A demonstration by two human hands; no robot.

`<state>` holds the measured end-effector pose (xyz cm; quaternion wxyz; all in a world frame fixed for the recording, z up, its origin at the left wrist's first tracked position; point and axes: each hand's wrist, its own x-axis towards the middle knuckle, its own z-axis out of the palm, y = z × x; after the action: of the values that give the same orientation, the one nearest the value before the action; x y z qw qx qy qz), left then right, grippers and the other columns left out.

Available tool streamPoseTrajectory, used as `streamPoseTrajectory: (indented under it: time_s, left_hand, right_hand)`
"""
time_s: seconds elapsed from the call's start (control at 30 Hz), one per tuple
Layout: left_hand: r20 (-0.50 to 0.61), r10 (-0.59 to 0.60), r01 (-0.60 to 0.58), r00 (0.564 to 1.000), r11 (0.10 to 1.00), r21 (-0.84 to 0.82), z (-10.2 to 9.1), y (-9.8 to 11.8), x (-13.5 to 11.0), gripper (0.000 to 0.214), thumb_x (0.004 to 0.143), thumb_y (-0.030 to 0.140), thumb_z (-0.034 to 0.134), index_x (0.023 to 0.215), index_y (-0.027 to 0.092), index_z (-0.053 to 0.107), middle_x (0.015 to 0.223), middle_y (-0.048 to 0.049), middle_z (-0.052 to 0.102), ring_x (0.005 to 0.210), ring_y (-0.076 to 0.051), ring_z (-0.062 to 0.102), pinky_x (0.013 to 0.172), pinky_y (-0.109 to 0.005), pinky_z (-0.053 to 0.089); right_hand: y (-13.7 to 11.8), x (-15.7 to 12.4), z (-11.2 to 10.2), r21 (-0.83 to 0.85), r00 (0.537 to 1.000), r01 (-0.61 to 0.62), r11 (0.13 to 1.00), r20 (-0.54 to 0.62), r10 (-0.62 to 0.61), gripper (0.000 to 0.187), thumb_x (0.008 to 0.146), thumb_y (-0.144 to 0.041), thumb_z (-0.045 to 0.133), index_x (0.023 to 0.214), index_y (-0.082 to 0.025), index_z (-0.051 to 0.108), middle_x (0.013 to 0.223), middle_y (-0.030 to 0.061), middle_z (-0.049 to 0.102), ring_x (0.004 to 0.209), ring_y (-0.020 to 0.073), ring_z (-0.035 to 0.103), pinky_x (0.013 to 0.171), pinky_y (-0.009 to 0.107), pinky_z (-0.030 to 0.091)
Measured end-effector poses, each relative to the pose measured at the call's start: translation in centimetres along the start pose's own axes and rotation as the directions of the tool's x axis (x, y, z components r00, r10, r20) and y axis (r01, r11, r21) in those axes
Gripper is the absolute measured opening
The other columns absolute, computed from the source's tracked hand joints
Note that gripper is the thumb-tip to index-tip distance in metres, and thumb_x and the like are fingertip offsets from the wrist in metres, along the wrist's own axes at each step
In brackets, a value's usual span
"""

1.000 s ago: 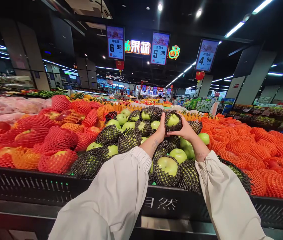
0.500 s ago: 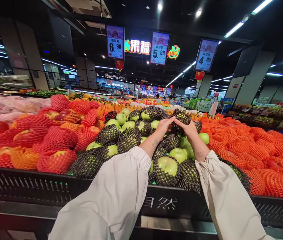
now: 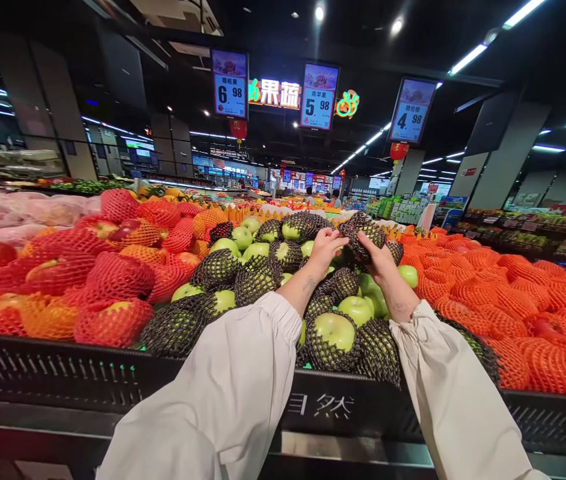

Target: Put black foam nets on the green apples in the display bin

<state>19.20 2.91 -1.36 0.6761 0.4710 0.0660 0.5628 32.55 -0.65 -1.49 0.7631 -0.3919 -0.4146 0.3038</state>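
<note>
Both my arms in white sleeves reach over a heap of green apples [image 3: 335,331] wrapped in black foam nets. My left hand [image 3: 326,245] and my right hand [image 3: 377,257] are together at the top of the heap. Both are closed on one net-wrapped apple [image 3: 363,233], whose black net now faces me. My fingers pinch the net from each side.
A black crate wall [image 3: 53,380] runs along the front. Red-netted fruit [image 3: 113,280] fills the left, orange-netted fruit [image 3: 523,313] the right. Price signs [image 3: 319,97] hang overhead. People stand far back in the aisle [image 3: 335,198].
The apple held in both hands has been turned over: its green top showed a second ago, now the black net covers it. My hands shifted slightly closer together.
</note>
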Motion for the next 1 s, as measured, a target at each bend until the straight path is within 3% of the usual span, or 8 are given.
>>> streamPoseTrajectory:
  time_s: [0.13,0.33,0.47,0.53,0.6,0.67,0.83,1.0]
  left_hand:
    - [0.039,-0.026,0.024,0.999,0.998,0.058,0.2,-0.3,0.0,0.054,0.057,0.012,0.086,0.084,0.022,0.040,0.075,0.0095,0.051,0.061,-0.004,0.051,0.057,-0.019,0.034]
    - [-0.070,0.014,0.004,0.997,0.967,0.256,-0.2,-1.0,0.2,0.040,0.072,0.016,0.082,0.088,0.021,0.046,0.069,0.0085,0.053,0.058,-0.005,0.047,0.060,-0.019,0.036]
    - [-0.055,0.138,-0.110,0.989,0.927,0.359,-0.6,-1.0,0.6,0.027,0.081,0.019,0.073,0.095,0.021,0.050,0.075,0.0044,0.058,0.066,-0.009,0.053,0.068,-0.021,0.043]
    - [0.009,0.300,-0.264,0.954,0.824,0.501,-0.8,-0.9,0.5,0.023,0.081,0.014,0.069,0.097,0.020,0.054,0.092,-0.0013,0.063,0.081,-0.012,0.059,0.075,-0.024,0.048]
    - [0.157,0.427,-0.422,0.891,0.647,0.636,-0.9,-0.7,0.4,0.021,0.081,0.011,0.062,0.101,0.020,0.060,0.113,-0.0066,0.064,0.102,-0.018,0.061,0.087,-0.029,0.051]
    - [0.309,0.431,-0.514,0.848,0.528,0.676,-1.0,-0.8,0.4,0.030,0.084,0.011,0.053,0.110,0.021,0.064,0.128,-0.0084,0.063,0.120,-0.023,0.058,0.101,-0.036,0.049]
    - [0.350,0.255,-0.429,0.901,0.640,0.638,-1.3,-2.0,0.9,0.044,0.092,0.022,0.049,0.135,0.019,0.057,0.149,-0.0104,0.055,0.142,-0.024,0.047,0.123,-0.040,0.032]
    - [0.269,0.185,-0.315,0.945,0.727,0.610,-1.1,-2.3,1.4,0.040,0.096,0.031,0.047,0.131,0.018,0.060,0.149,-0.0096,0.057,0.144,-0.023,0.047,0.125,-0.036,0.029]
  right_hand:
    - [0.1,0.1,-0.1,0.043,1.000,-0.005,0.999,0.004,0.005,0.058,0.056,-0.041,0.095,0.104,-0.017,0.072,0.106,0.0056,0.079,0.092,0.0225,0.076,0.086,0.034,0.066]
    - [0.1,0.3,-0.2,0.047,0.997,0.053,0.997,-0.060,-0.051,0.060,0.058,-0.039,0.094,0.108,-0.018,0.070,0.107,0.0065,0.078,0.100,0.0235,0.075,0.090,0.036,0.065]
    - [0.1,0.4,-0.2,0.038,0.992,0.086,0.996,-0.090,-0.082,0.062,0.055,-0.040,0.094,0.108,-0.017,0.070,0.108,0.0068,0.078,0.100,0.0239,0.075,0.092,0.037,0.064]
    - [0.1,0.4,-0.2,0.015,0.992,0.085,0.996,-0.091,-0.083,0.063,0.054,-0.040,0.095,0.107,-0.017,0.071,0.106,0.0067,0.078,0.099,0.0248,0.075,0.092,0.039,0.064]
    - [0.0,0.3,-0.2,-0.023,0.992,0.092,0.995,-0.081,-0.094,0.062,0.053,-0.039,0.095,0.106,-0.017,0.071,0.104,0.0065,0.078,0.097,0.0259,0.075,0.092,0.041,0.064]
    - [-0.1,0.2,-0.2,-0.059,0.990,0.125,0.990,-0.063,-0.128,0.062,0.052,-0.039,0.095,0.106,-0.018,0.072,0.105,0.0063,0.078,0.096,0.0266,0.075,0.094,0.043,0.063]
    - [-0.5,-0.1,0.0,-0.094,0.983,0.185,0.978,0.007,-0.185,0.057,0.052,-0.041,0.093,0.101,-0.018,0.073,0.101,0.0071,0.079,0.094,0.0279,0.075,0.095,0.046,0.061]
    - [-0.7,-0.4,0.1,-0.096,0.978,0.187,0.978,0.113,-0.176,0.052,0.053,-0.040,0.093,0.097,-0.019,0.075,0.100,0.0059,0.079,0.097,0.0280,0.074,0.098,0.045,0.059]
